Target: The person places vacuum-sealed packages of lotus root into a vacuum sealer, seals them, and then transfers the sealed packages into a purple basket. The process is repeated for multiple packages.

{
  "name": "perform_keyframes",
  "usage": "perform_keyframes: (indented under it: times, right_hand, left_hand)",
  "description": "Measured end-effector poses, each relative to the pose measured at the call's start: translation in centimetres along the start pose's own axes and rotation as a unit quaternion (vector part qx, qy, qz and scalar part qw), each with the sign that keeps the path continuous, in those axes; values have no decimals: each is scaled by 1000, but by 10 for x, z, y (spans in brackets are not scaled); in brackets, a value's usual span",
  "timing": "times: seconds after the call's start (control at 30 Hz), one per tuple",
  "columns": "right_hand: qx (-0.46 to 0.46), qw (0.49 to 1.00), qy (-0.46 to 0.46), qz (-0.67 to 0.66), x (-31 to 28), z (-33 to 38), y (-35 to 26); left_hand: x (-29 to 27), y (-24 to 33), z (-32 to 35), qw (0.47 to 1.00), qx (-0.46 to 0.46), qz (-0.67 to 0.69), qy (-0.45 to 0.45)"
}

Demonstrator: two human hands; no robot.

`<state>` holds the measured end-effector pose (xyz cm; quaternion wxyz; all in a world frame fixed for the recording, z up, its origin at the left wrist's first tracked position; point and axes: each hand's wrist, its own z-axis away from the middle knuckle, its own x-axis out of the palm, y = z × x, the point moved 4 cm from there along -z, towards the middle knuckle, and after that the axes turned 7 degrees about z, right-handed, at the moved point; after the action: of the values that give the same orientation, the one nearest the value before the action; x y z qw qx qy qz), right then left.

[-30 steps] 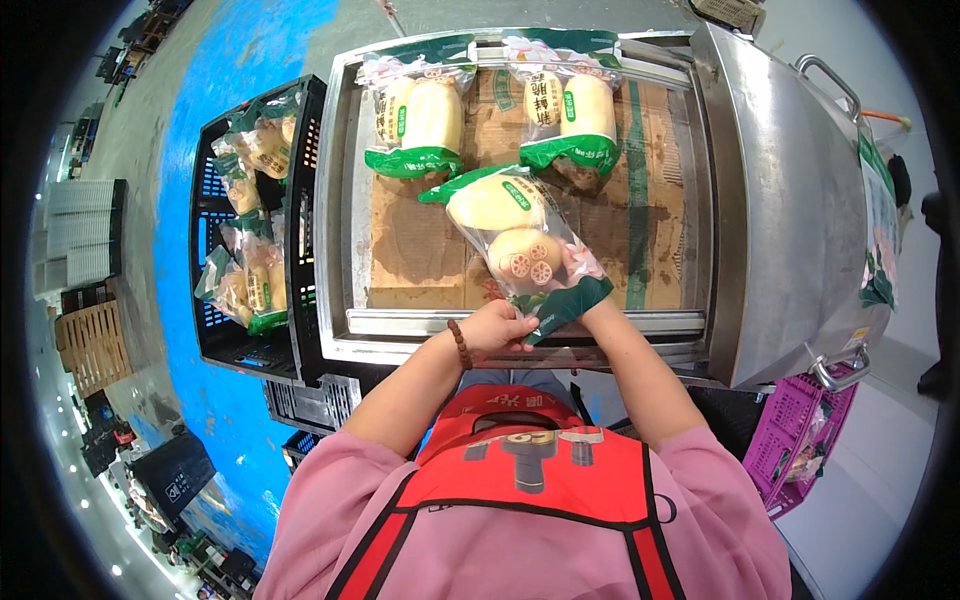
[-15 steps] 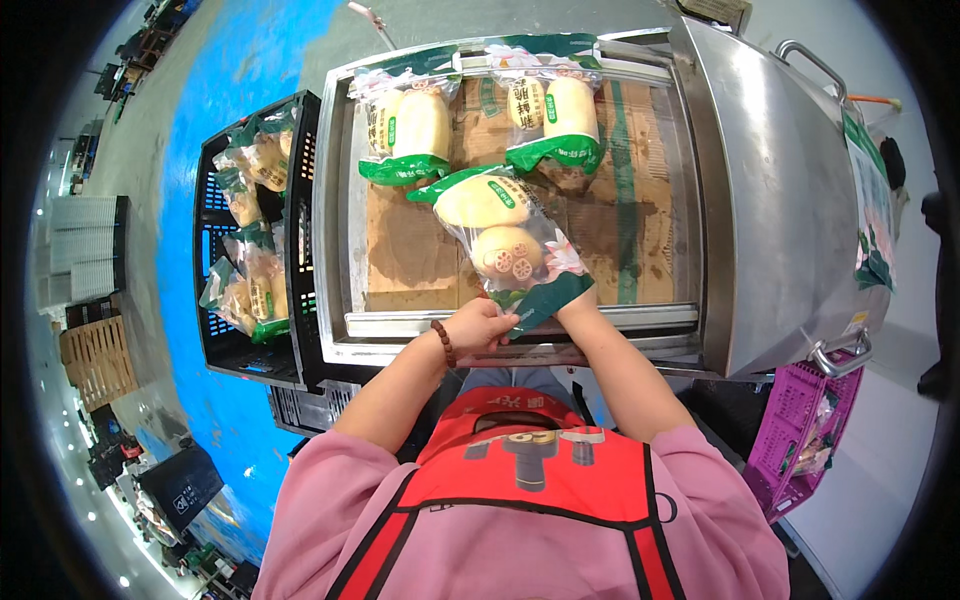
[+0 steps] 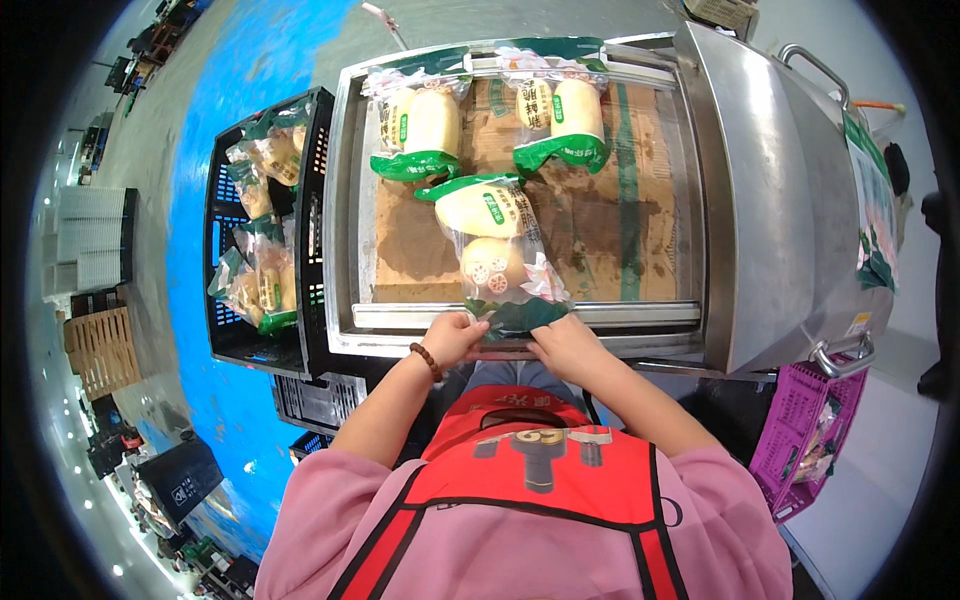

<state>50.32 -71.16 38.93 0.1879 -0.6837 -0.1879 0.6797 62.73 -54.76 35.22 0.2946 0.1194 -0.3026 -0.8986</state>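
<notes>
A clear and green plastic bag of lotus roots (image 3: 478, 212) lies on the wet cardboard in a steel machine tray (image 3: 345, 220), its near end across the front metal bar (image 3: 640, 315). My left hand (image 3: 455, 337) pinches the left corner of that end. My right hand (image 3: 568, 345) grips the right corner, its fingers partly hidden by the bag. Along the far side lie two similar bags, one at the left (image 3: 430, 125) and one at the right (image 3: 572, 115), their far ends over the back bar.
Left of the tray stands a black crate (image 3: 318, 130) with several bagged roots. A steel lid (image 3: 770, 190) with handles rises at the right. A purple crate (image 3: 785, 430) stands below it. A wooden pallet (image 3: 105, 350) is farther left.
The bag's near end has swung left and lies straighter over the front bar. My right hand has come out from under it to the right corner; my left hand has shifted slightly left.
</notes>
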Motion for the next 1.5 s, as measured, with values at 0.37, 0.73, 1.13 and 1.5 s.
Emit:
perform_keyframes:
  times: [0.37, 0.73, 1.13, 1.5]
  right_hand:
    - [167, 984, 64, 19, -20, 9, 58]
    - [85, 988, 117, 62, -38, 38, 28]
    - [141, 980, 136, 21, -21, 16, 30]
    - [312, 929, 50, -193, 32, -29, 73]
  left_hand:
    - [-19, -6, -2, 998, 0, 49, -46]
    - [-45, 27, 8, 995, -9, -18, -100]
    - [-75, 0, -11, 964, 93, -249, -22]
    - [-65, 7, 13, 894, 216, -352, 172]
